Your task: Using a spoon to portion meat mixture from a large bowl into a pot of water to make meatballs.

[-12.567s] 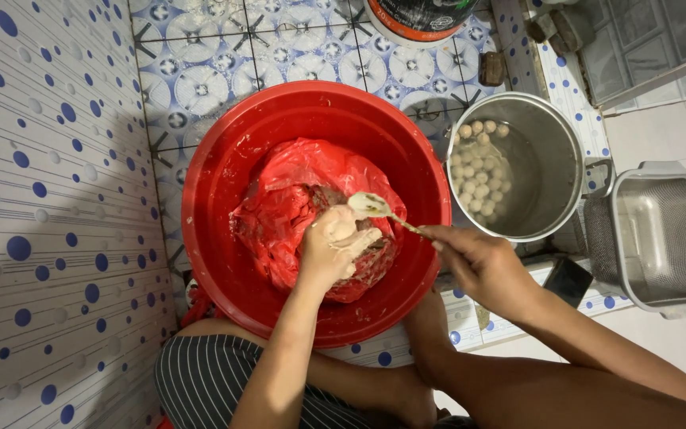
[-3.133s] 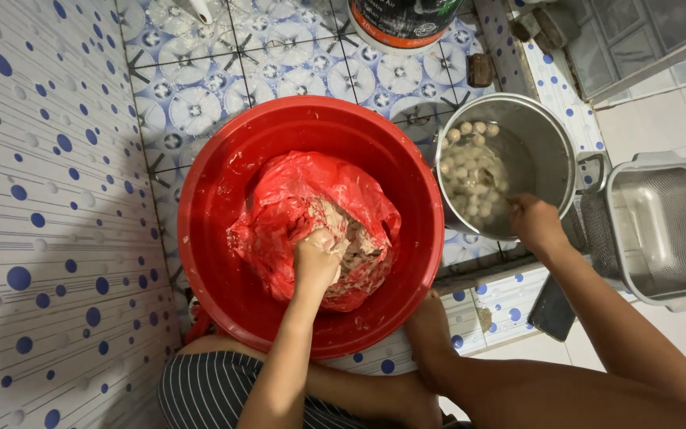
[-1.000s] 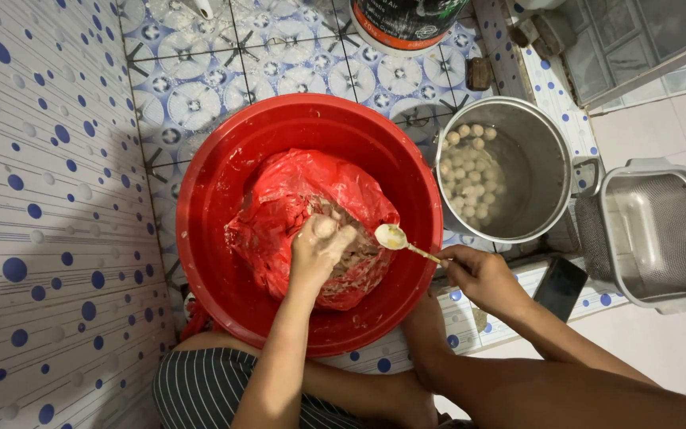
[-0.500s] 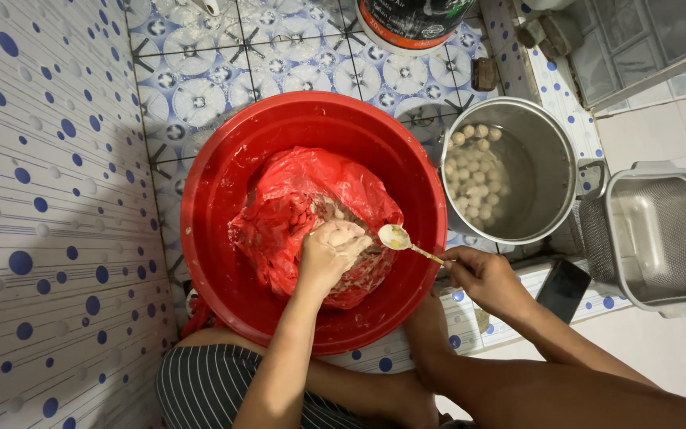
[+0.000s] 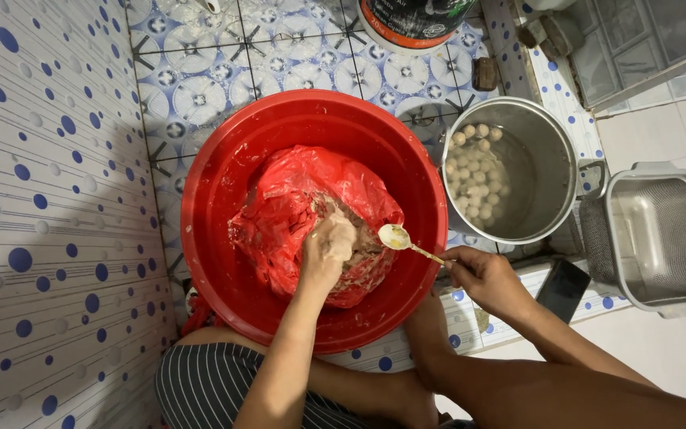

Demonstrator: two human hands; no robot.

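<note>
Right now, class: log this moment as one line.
left hand: in paste | right hand: holds spoon | pot: balls in water

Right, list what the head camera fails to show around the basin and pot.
- Left hand: palm and fingertips buried in paste inside the red bag.
- Pot: bottom hidden by pale balls.
- Container: cut off by the top edge.
- Spoon: handle end hidden inside right hand.

- Your left hand point(image 5: 325, 253) closes around a lump of pale paste point(image 5: 341, 237) over the red plastic bag point(image 5: 287, 206) lining the red basin point(image 5: 224, 159).
- Your right hand point(image 5: 486, 280) grips a metal spoon point(image 5: 406, 242), its bowl just beside the paste.
- A steel pot point(image 5: 553, 171) of pale balls point(image 5: 472, 176) in water sits right of the basin; beyond it stands a grey mesh basket point(image 5: 660, 238).
</note>
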